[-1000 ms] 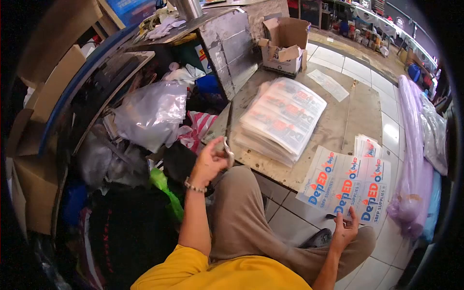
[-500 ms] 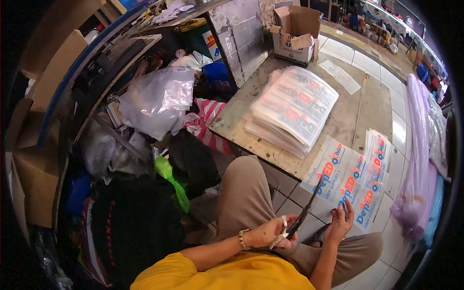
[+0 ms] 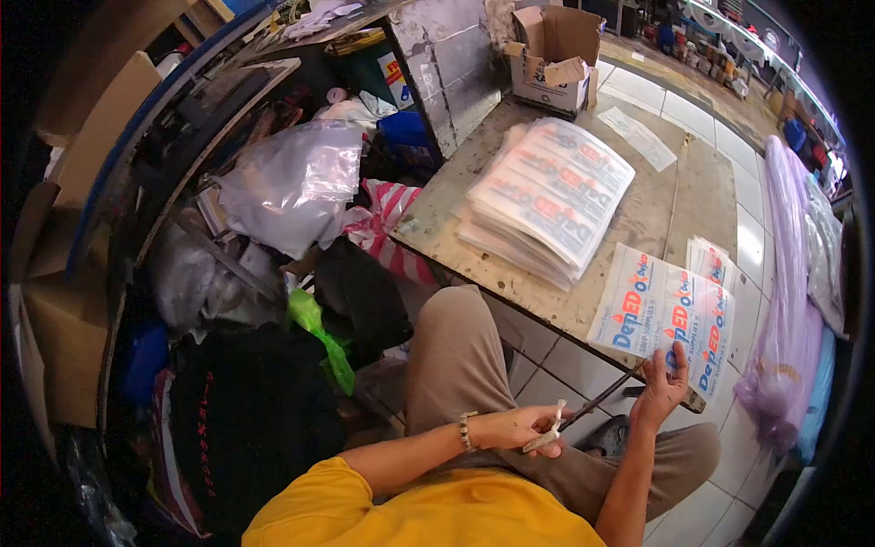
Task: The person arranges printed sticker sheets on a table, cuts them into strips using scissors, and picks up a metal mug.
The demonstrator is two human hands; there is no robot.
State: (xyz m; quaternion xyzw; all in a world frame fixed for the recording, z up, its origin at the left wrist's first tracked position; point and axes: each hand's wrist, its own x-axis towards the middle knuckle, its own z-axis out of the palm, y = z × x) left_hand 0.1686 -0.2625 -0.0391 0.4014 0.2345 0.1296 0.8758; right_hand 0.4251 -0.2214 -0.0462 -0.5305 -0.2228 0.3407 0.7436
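My left hand (image 3: 519, 428), with a beaded bracelet at its wrist, is closed around the white-wrapped handles of long scissors (image 3: 597, 398). Their dark blades slant up to the right, toward the table's near edge and my other hand. My right hand (image 3: 663, 394) pinches the lower edge of a clear plastic sheet (image 3: 652, 301) printed in red and blue. That sheet lies across the table's near right corner. Part of another printed sheet (image 3: 709, 255) shows behind it. Farther back, a thick stack of printed plastic sheets (image 3: 556, 196) rests on the table.
The worn table (image 3: 437, 214) stands before my knees. An open cardboard box (image 3: 551, 68) and a single clear strip (image 3: 638, 137) lie at its far end. Plastic bags (image 3: 301, 182) and a black cloth (image 3: 246, 428) crowd the left. Purple plastic rolls (image 3: 788, 292) stand right.
My right hand has moved up and right, and the sheet now lies farther over the table corner. The scissors have dropped from across the sheet to below the table edge, tilting rightward.
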